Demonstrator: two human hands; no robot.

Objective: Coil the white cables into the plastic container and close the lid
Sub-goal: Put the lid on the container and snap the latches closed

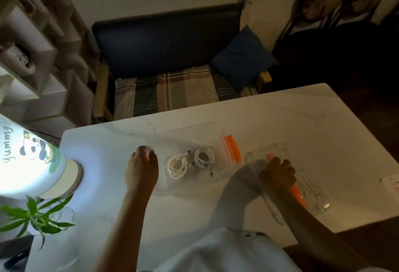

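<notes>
Closing on the lid [306, 176], the right hand [277, 173] grips it; left hand [142, 167] grips the container [187, 133].

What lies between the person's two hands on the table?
In the head view, the open plastic container sits between the left hand and right hand, with two coiled white cables inside. The right hand grips the lid.

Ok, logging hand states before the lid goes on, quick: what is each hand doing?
Left hand: closed on the left end of the clear container.
Right hand: closed on the clear lid.
</notes>
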